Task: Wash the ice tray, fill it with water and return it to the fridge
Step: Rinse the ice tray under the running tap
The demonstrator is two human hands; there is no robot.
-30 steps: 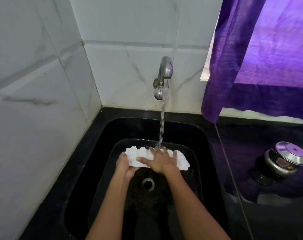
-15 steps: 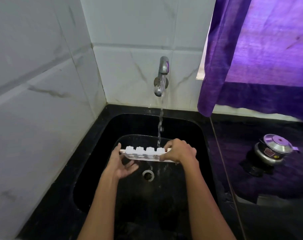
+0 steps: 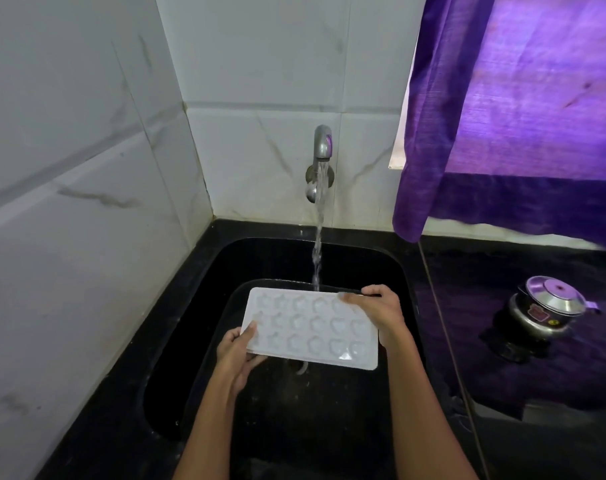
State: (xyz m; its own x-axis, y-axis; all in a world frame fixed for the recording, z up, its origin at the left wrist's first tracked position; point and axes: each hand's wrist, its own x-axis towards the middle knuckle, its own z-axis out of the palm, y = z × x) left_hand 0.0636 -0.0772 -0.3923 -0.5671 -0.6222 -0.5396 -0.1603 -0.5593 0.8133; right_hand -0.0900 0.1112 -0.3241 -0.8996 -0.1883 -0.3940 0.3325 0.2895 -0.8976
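The ice tray (image 3: pixel 312 327) is held over the middle of the sink (image 3: pixel 395 268), cups upward; the left hand (image 3: pixel 237 355) pinches its near-left corner, the right hand (image 3: pixel 381 311) grips its far-right edge; the stream from the tap (image 3: pixel 323 145) meets the far edge, so filling seems started; next, level it under the water.

The ice tray (image 3: pixel 312 329) has been turned from edge-on to face up, its hollows now showing. The left hand (image 3: pixel 237 355) now pinches its near-left corner, and the right hand (image 3: pixel 381 315) has shifted to the far-right edge.
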